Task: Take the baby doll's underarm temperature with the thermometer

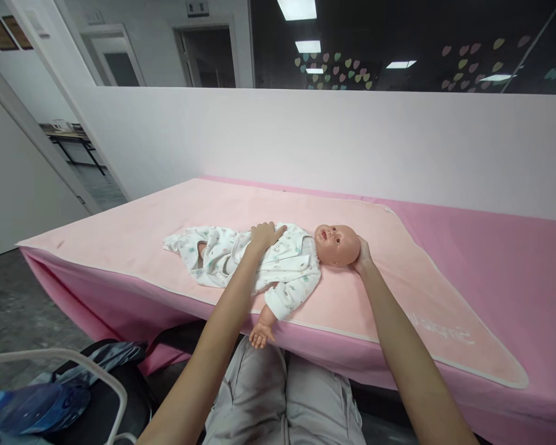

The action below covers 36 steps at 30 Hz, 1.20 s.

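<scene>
A baby doll [336, 245] lies on its back on a peach-coloured pad [398, 296], its head to the right. It wears a white printed baby outfit [287, 259], rumpled around the legs. My left hand [265, 235] rests on the front of the outfit with its fingers stretched out. Cupped around the crown of the doll's head is my right hand [363, 255], its fingers partly hidden behind the head. One doll arm [262, 327] hangs over the near edge of the pad, and a bare bit of leg shows through the cloth.
Pink cloth [500, 266] covers the table under the pad. A white wall [306, 142] with dark glass above it stands behind. At lower left, a chair [120, 389] holds a blue-capped water bottle [41, 405]. My legs [282, 395] are against the table's front.
</scene>
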Each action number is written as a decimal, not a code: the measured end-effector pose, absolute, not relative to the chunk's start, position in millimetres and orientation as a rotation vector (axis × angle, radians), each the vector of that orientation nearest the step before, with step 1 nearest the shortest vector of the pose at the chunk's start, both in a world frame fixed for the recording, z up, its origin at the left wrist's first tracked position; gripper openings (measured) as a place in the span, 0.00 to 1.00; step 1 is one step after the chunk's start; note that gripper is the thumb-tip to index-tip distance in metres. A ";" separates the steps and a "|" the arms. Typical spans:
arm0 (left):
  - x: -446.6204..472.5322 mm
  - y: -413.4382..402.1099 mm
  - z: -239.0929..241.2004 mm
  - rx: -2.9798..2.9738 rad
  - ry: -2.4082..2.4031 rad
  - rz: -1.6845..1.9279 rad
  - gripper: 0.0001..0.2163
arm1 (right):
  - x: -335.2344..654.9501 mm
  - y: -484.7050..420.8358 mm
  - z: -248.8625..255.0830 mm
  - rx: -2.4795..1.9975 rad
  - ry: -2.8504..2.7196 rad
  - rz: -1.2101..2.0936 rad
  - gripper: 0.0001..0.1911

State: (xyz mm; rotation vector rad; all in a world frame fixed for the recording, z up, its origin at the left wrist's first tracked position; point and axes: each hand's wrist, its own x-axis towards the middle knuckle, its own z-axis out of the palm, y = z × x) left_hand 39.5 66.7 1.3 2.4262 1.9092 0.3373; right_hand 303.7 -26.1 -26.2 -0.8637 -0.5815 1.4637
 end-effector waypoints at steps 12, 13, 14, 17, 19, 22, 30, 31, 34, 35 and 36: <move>39.2 64.9 1.8 2.426 1.899 0.362 0.31 | 303.8 -26.7 -26.6 -0.888 -0.573 1.456 0.20; 39.2 64.9 1.7 2.425 1.899 0.361 0.31 | 303.8 -26.9 -26.4 -0.891 -0.574 1.458 0.20; 39.2 64.9 1.8 2.424 1.900 0.357 0.31 | 303.7 -26.9 -26.3 -0.889 -0.577 1.458 0.20; 39.6 64.8 2.3 2.420 1.912 0.336 0.31 | 303.8 -26.3 -26.9 -0.875 -0.583 1.461 0.20; 40.0 64.6 3.0 2.417 1.918 0.318 0.30 | 304.1 -25.6 -27.7 -0.867 -0.585 1.468 0.21; 40.4 64.1 3.9 2.408 1.926 0.297 0.30 | 304.9 -24.6 -29.0 -0.868 -0.581 1.478 0.21; 39.7 63.0 3.6 2.426 1.914 0.333 0.30 | 305.7 -24.9 -28.9 -0.855 -0.591 1.484 0.20; 39.7 63.0 3.5 2.426 1.913 0.333 0.30 | 305.7 -25.1 -28.7 -0.858 -0.592 1.484 0.20; 39.8 63.0 3.7 2.414 1.919 0.323 0.30 | 305.2 -26.1 -27.8 -0.862 -0.594 1.486 0.20; 39.8 63.0 3.9 2.412 1.919 0.319 0.30 | 304.9 -26.6 -27.4 -0.860 -0.595 1.487 0.20; 39.8 63.0 4.1 2.411 1.918 0.315 0.30 | 304.5 -27.1 -27.0 -0.857 -0.596 1.487 0.21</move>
